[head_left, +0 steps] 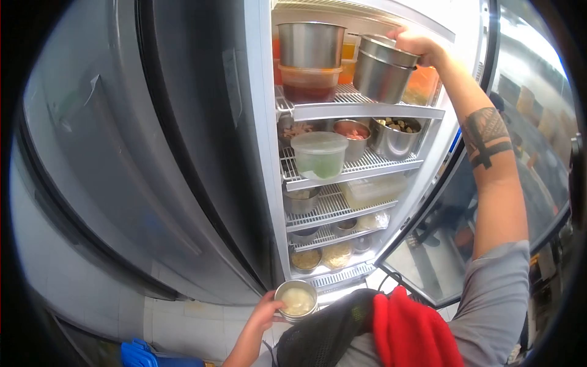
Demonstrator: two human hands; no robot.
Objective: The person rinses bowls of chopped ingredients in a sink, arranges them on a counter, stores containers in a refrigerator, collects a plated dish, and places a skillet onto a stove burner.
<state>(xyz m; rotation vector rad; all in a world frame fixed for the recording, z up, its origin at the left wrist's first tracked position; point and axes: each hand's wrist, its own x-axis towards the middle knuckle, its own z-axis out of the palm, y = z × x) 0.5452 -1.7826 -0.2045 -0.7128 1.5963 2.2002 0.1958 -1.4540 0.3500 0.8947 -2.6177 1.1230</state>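
Low down near my body, my left hand (266,311) grips a round steel container (298,313) by its side. A pale, creamy food (298,300) shows inside it. Up at the top shelf of an open fridge, my right hand (417,46) has its fingers over the rim of a steel pot (382,76), which is tilted and looks like two nested together. Beside it, another steel pot (310,44) rests on a clear plastic tub (309,84) of reddish-brown contents. What the tilted pot holds is hidden.
Below, a lidded tub with green contents (319,156) sits by steel pots of food (396,139). Lower wire shelves (330,205) carry more containers. The glass door (446,226) stands open at right; a closed grey door (110,140) is at left. A blue object (139,353) lies at lower left.
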